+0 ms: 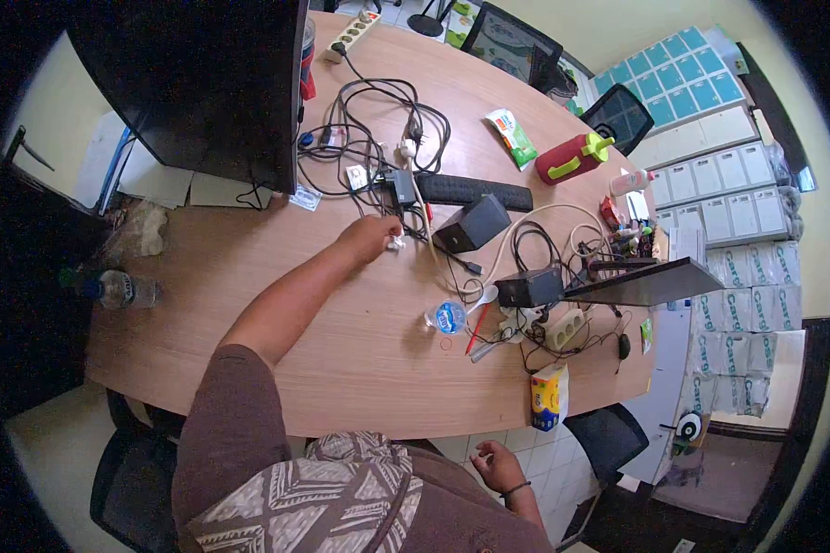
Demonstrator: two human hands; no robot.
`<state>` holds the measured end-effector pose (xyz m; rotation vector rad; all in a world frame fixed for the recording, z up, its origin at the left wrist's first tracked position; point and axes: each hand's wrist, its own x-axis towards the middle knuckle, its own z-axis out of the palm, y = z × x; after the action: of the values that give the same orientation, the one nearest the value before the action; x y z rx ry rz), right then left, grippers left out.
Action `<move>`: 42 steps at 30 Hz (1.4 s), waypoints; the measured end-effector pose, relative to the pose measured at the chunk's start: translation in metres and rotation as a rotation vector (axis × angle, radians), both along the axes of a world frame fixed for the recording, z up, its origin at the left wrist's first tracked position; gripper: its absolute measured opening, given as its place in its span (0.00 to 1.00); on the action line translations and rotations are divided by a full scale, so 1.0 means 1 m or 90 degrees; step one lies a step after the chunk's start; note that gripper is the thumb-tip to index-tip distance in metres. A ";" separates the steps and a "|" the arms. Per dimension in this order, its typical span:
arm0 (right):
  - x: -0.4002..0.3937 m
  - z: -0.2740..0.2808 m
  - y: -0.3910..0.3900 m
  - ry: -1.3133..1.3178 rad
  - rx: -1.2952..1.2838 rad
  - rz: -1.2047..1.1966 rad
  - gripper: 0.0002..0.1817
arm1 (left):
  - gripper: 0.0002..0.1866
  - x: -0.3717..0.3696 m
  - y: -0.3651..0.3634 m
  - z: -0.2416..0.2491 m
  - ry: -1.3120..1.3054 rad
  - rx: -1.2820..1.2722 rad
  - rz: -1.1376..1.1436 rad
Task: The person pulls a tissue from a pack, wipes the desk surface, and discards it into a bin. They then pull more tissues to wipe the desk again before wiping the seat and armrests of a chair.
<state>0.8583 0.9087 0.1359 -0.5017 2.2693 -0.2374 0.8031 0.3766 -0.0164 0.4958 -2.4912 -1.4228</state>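
My left hand [371,240] reaches over the wooden table, its fingers closed on a small white crumpled piece [396,243], which looks like tissue or paper. Just beyond it lie a black power adapter [400,188] and a heap of tangled black cables [350,129]. A black speaker [473,222] stands to the right of this hand. Below the table's near edge hangs my right hand [500,466], loosely curled with its fingers somewhat apart and nothing seen in it. A dark band circles that wrist.
A large dark monitor [212,92] stands at the left, near a water bottle [124,289]. Rightward are a plastic water cup [446,317], a second speaker [531,288], a yellow-blue pack [546,398], a power strip [564,328] and another screen [650,284]. Farther back is a red jug [572,158].
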 end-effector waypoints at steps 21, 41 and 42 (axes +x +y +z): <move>-0.022 -0.019 0.040 0.060 -0.125 0.029 0.19 | 0.14 0.039 0.020 -0.021 0.066 -0.129 0.236; -0.068 -0.018 0.146 0.166 -0.139 0.045 0.19 | 0.12 0.008 0.043 -0.002 -0.156 -0.106 0.374; -0.063 -0.017 0.142 0.198 -0.132 0.039 0.19 | 0.12 -0.003 0.037 -0.010 -0.150 -0.104 0.372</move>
<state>0.7956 1.0504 0.1190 -0.7600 2.5398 -0.3901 0.7997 0.4135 -0.0264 1.2873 -2.3071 -0.9675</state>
